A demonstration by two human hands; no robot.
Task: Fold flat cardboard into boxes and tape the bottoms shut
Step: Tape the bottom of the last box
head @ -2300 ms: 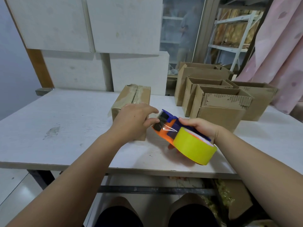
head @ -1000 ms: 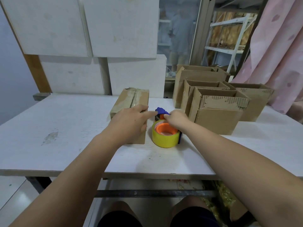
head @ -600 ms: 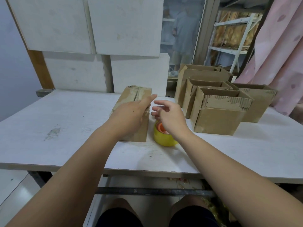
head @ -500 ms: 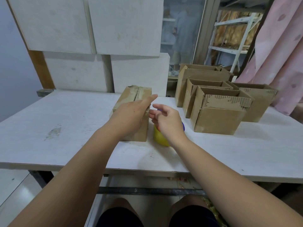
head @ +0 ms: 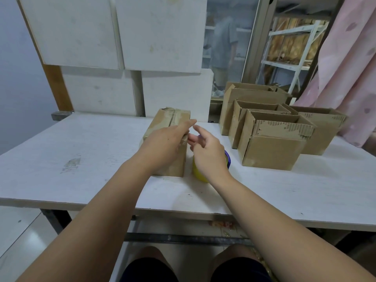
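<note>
- left hand is lying flat on top of the sealed box, fingers straight and reaching over its right top edge, gripping nothing
- right hand is hovering just right of that box, fingers loosely spread, holding nothing
- sealed box is sitting mid-desk, taped seam facing up
- yellow tape dispenser is sitting on the desk just beside the box's right face, mostly hidden under the right hand
- cluster of open boxes is standing at the desk's right rear, apart from both hands
</note>
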